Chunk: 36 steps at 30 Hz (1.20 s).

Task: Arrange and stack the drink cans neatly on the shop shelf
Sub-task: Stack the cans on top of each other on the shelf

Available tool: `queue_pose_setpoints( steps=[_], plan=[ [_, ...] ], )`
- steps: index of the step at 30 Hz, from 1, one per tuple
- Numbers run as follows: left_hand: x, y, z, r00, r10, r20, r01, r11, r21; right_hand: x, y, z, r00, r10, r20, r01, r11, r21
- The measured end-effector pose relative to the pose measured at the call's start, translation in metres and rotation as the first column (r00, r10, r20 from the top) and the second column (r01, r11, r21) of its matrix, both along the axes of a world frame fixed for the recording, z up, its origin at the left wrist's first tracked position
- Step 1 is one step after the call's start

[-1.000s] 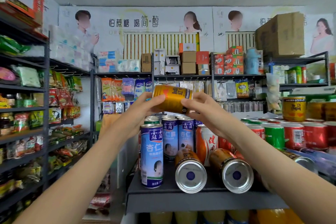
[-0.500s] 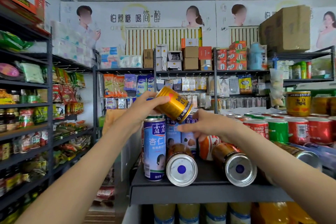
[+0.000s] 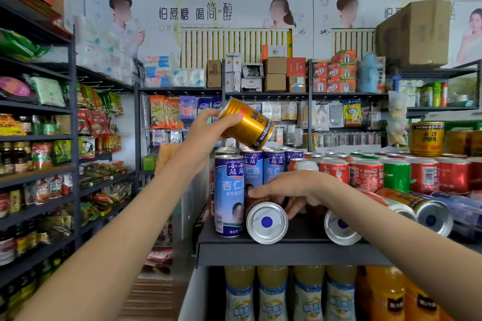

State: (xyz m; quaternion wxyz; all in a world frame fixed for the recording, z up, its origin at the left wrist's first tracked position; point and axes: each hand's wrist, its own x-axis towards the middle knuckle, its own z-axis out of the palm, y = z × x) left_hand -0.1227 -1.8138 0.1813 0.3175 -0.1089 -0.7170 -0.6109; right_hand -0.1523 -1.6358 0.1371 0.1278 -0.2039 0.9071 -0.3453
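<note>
the left hand (image 3: 206, 135) grips a gold can (image 3: 250, 125), tilted in the air just above the upright blue almond-drink cans (image 3: 229, 190). the right hand (image 3: 289, 190) curls fingers and thumb over a can lying on its side (image 3: 266, 221) at the shelf (image 3: 287, 254) front, touching the blue cans. another toppled can (image 3: 339, 229) lies just to its right, with red cans (image 3: 365, 174) standing behind.

Bare left hand (image 3: 206, 135) and right hand (image 3: 294, 190), forearms apparently bare.

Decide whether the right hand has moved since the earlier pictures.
Yes. The right hand has left the gold can, now held by the left hand alone, and dropped to the shelf front, gripping a lying can.
</note>
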Motion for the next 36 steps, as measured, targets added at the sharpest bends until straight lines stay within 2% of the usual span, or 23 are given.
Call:
queue_pose_setpoints(
  steps=[6,10,18,24,28,30,36],
  plan=[
    [0.024,0.000,0.001,0.998,-0.016,-0.056,0.018,0.999,0.031,0.011,0.002,0.001,0.998,-0.050,0.033,0.053,0.996,-0.079],
    [0.032,-0.003,0.000,0.997,-0.017,-0.070,0.018,1.000,0.014,0.018,0.011,0.005,0.997,-0.035,0.076,0.050,0.979,-0.197],
    [0.029,-0.002,0.001,0.997,-0.041,-0.061,0.041,0.999,-0.009,0.031,0.021,0.006,1.000,-0.021,0.021,0.027,0.948,-0.319],
    [0.029,0.003,-0.001,0.997,-0.033,-0.065,0.031,0.999,-0.021,0.030,0.027,0.003,0.999,-0.002,0.033,0.015,0.923,-0.383],
    [0.025,0.003,0.000,0.999,-0.008,-0.051,0.007,1.000,-0.006,0.018,0.032,0.005,1.000,0.000,0.012,0.006,0.874,-0.485],
    [0.023,0.000,0.003,0.999,0.016,-0.039,-0.016,1.000,-0.004,0.011,0.034,0.004,0.999,-0.028,-0.043,0.005,0.887,-0.461],
    [0.020,0.001,0.010,0.998,0.052,-0.039,-0.055,0.993,-0.102,0.000,0.034,-0.001,0.973,-0.023,-0.229,-0.016,0.986,-0.168]
  ],
)
